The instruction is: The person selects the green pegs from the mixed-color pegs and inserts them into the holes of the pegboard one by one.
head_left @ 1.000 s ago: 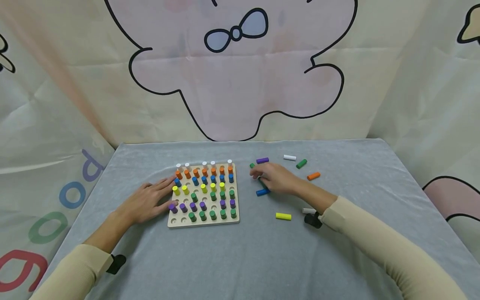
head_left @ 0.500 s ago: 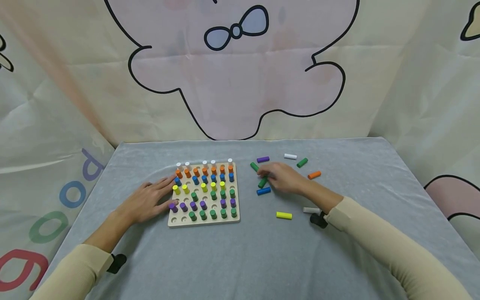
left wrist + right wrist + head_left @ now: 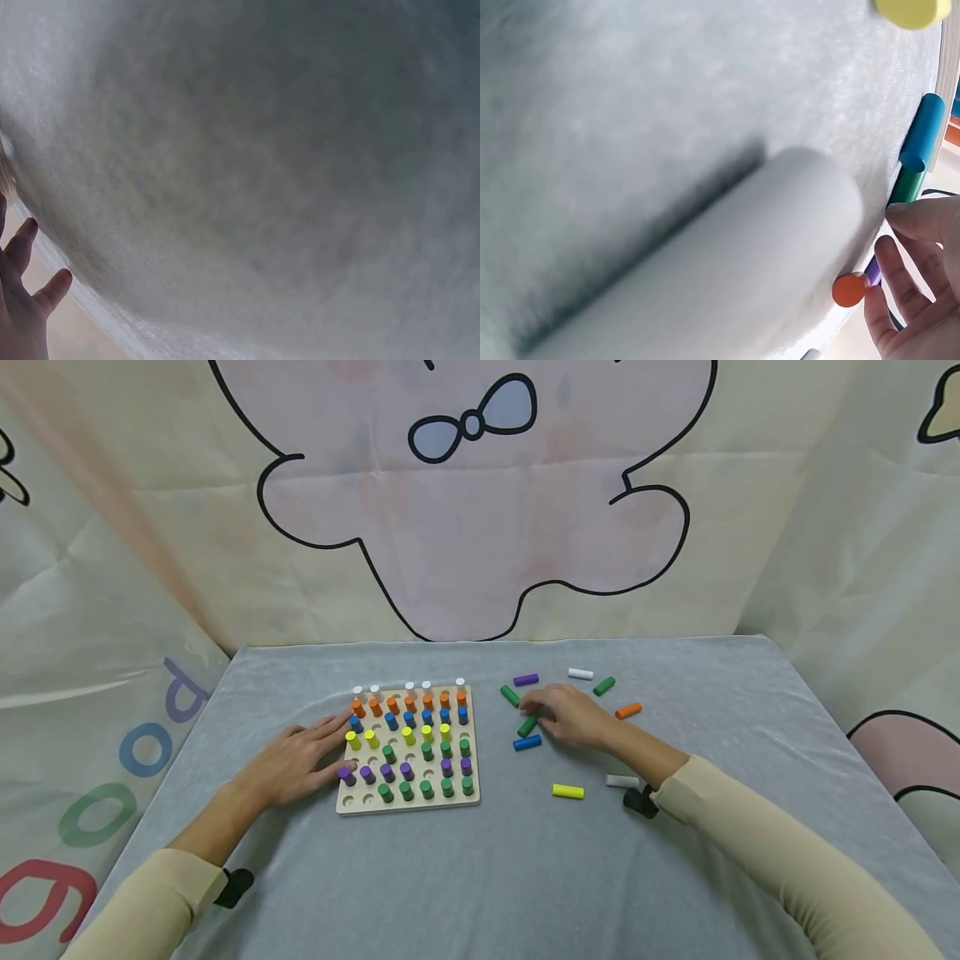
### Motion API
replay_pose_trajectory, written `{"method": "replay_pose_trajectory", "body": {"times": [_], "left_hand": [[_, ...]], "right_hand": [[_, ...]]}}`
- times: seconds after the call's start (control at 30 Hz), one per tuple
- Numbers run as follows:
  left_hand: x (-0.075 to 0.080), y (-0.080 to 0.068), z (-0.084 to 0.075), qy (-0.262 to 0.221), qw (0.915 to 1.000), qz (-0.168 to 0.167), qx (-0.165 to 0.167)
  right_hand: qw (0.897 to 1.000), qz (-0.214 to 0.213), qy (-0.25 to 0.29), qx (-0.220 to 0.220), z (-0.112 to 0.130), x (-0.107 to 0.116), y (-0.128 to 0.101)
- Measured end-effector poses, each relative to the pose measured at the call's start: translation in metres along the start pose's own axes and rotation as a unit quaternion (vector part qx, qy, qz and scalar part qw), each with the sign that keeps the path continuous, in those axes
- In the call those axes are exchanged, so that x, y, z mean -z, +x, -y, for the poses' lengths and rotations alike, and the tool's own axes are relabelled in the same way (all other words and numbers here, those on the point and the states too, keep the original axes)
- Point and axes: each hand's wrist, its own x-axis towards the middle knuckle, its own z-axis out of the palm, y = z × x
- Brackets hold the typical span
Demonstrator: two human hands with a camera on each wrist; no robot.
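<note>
A wooden pegboard [image 3: 408, 803] holds rows of white, orange, blue, yellow, green and purple pegs, with some holes empty. My left hand [image 3: 333, 745] lies flat on the cloth, its fingertips against the board's left edge; in the left wrist view only the fingers [image 3: 26, 289] show. My right hand [image 3: 534, 712] hovers right of the board, fingers loosely bent, thumb tip touching a lying green peg [image 3: 527, 726] [image 3: 906, 187]. A blue peg [image 3: 527, 742] [image 3: 922, 131] lies just below it.
Loose pegs lie around the right hand: green [image 3: 510, 695], purple [image 3: 526, 679], white [image 3: 580, 674], green [image 3: 603, 686], orange [image 3: 628, 711] [image 3: 849, 289], yellow [image 3: 567, 791] [image 3: 913, 9], white [image 3: 622, 781] [image 3: 727, 262]. A grey cloth [image 3: 480, 877] covers the table; printed curtains stand behind.
My right hand has drawn slightly right, uncovering the green peg it was over. The left hand and the board have not moved.
</note>
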Motion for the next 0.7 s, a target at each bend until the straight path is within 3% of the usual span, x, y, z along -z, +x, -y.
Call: {"method": "replay_pose_trajectory", "body": {"times": [0.7], "left_hand": [[-0.0002,-0.0006,0.0005,-0.006,1.0,0.001,-0.001]], "right_hand": [[1.0,-0.011,0.001,0.0,0.0044,0.0075,-0.0012]]}}
